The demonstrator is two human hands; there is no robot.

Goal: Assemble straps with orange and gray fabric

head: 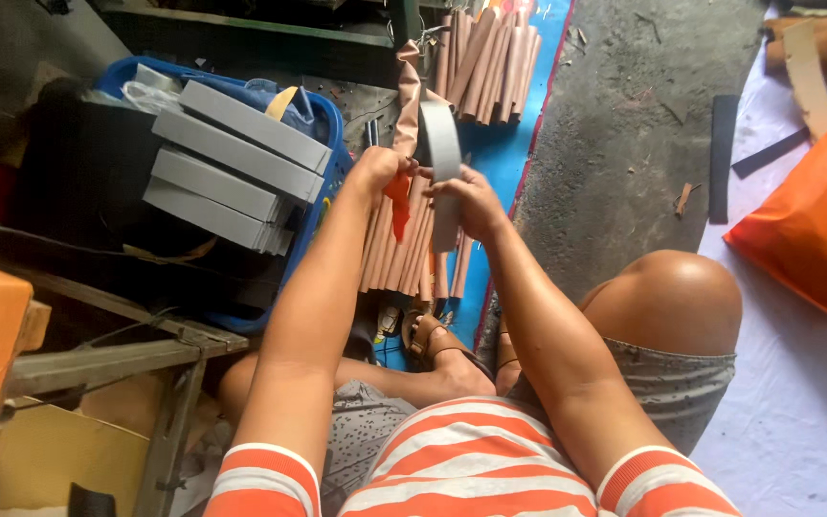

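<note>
My left hand (378, 170) grips a tan strip (407, 91) that rises upward, with an orange-red piece (399, 203) hanging below the fingers. My right hand (469, 199) holds a grey strip (441, 144) that curves upward and hangs down past the palm. The two hands are close together, nearly touching. Beneath them lies a row of tan rolled tubes (399, 251) on a blue mat (501, 158).
A blue basket (329, 172) at left carries several grey flat bars (232, 163). More tan tubes (485, 62) lie farther up the mat. An orange bag (811, 225) sits at right on a white sheet. A metal frame (126, 354) stands at lower left. My knees and sandalled feet are below.
</note>
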